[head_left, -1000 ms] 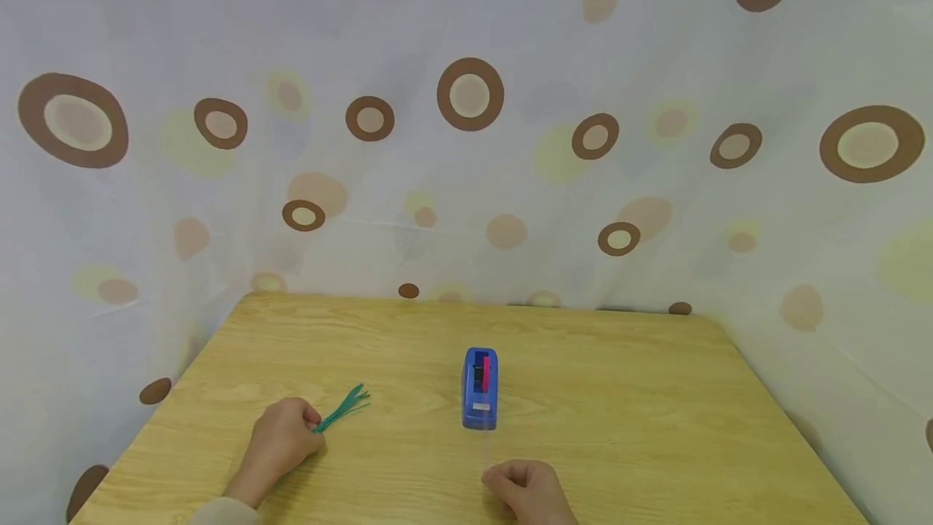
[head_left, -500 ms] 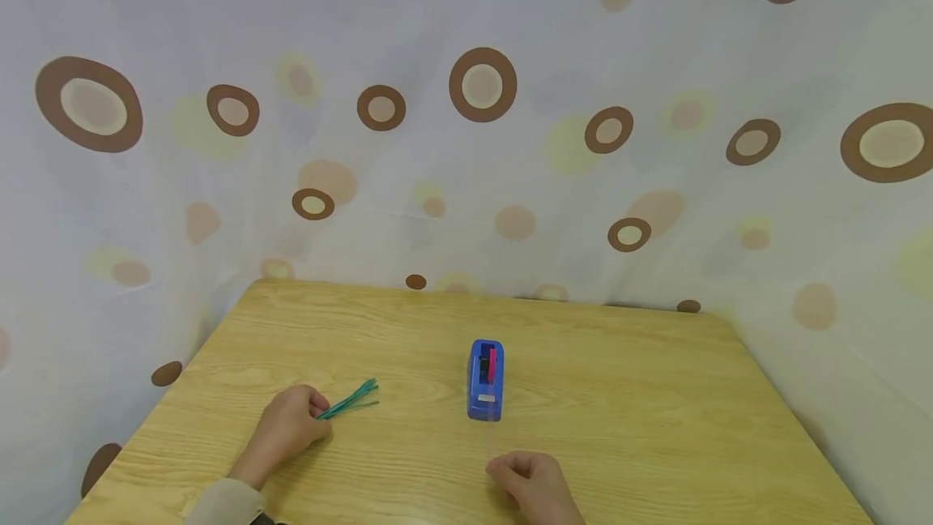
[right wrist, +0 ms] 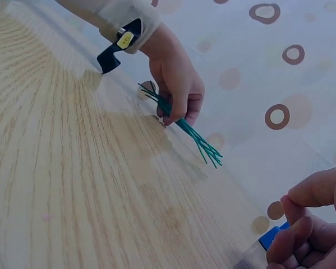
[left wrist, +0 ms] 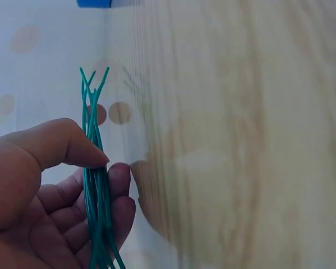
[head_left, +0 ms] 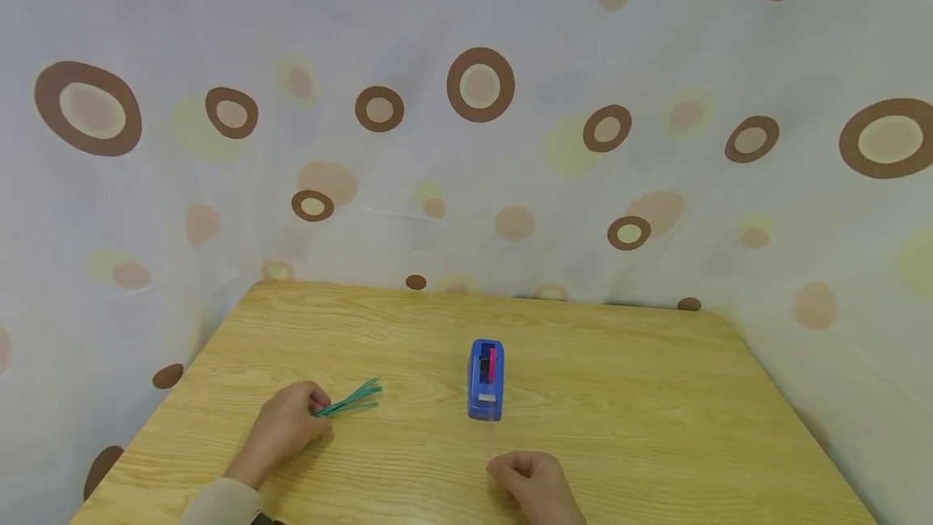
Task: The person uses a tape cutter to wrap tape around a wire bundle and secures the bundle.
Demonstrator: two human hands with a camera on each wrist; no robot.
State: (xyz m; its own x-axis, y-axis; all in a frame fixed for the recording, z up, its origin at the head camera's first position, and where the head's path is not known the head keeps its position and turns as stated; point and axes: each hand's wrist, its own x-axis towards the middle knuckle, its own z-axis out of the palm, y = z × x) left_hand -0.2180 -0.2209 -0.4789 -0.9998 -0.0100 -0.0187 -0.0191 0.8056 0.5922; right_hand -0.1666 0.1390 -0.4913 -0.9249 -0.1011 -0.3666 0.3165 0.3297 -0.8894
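Note:
My left hand (head_left: 284,428) pinches a bundle of thin green wires (head_left: 353,402) between thumb and fingers. The left wrist view shows the wires (left wrist: 97,193) lying across the curled fingers, their loose ends fanning out beyond the thumb. A blue tape dispenser (head_left: 484,410) with a pink-cored roll (head_left: 492,365) stands on the table, right of the bundle. From it a strip of clear tape (head_left: 491,437) runs toward the person. My right hand (head_left: 535,484) pinches the end of that strip between thumb and forefinger. Its fingers partly hide the dispenser (right wrist: 273,236) in the right wrist view.
The wooden table (head_left: 619,395) reaches back to a white curtain (head_left: 539,14) printed with brown circles, which also hangs along both sides. On the left wrist sits a black strap (right wrist: 114,53) over a light sleeve (right wrist: 131,17).
The head view has shifted slightly. The left hand has turned the green wires a little, and their ends spread wider. The right hand keeps its pinch on the tape.

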